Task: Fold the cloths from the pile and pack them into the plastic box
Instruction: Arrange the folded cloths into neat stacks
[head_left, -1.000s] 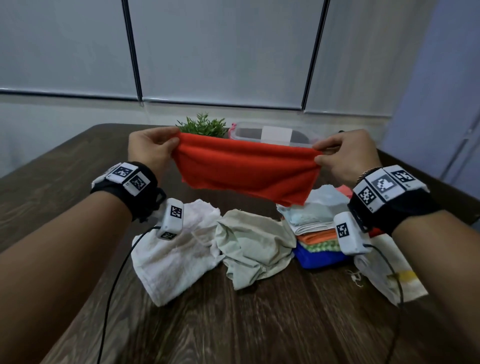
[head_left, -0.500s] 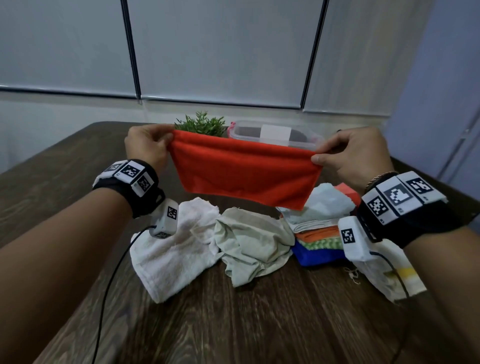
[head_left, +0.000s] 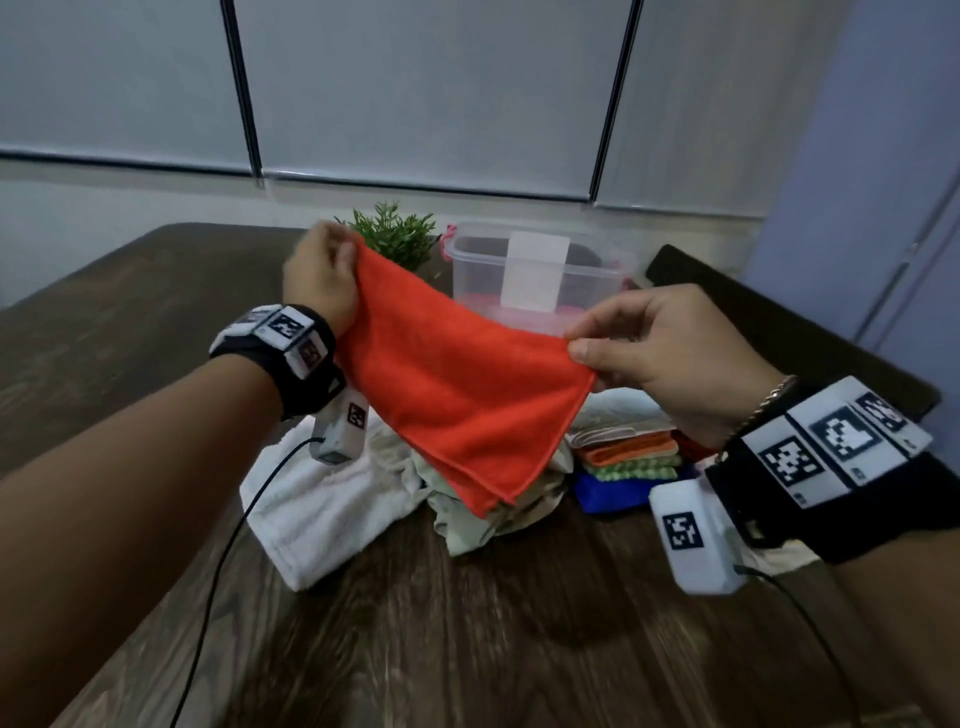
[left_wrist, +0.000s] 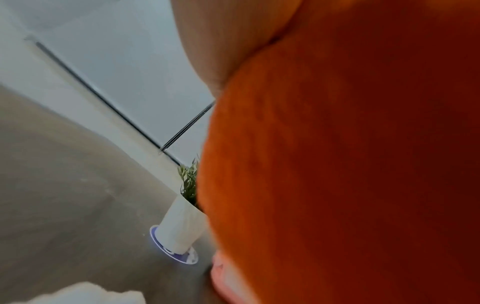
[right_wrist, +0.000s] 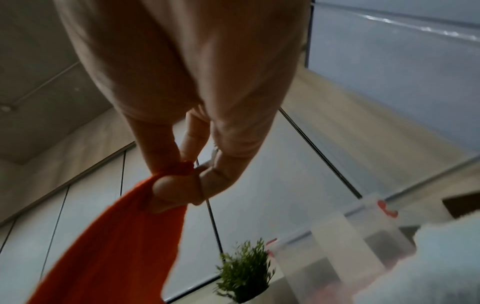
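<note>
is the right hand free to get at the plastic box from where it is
Probably not yet: the right hand pinches a corner of the orange cloth, which hangs stretched in front of the plastic box. The path above looks free once it lets go.

Right hand (right_wrist: 182, 98) seen from the wrist: thumb and fingertips (right_wrist: 166, 188) pinch one bunched corner of the orange cloth (right_wrist: 111, 246), which hangs down to the lower left. Below stand a small green potted plant (right_wrist: 244, 271) and, just beside it, the clear plastic box (right_wrist: 345, 242) with red clips.
</note>
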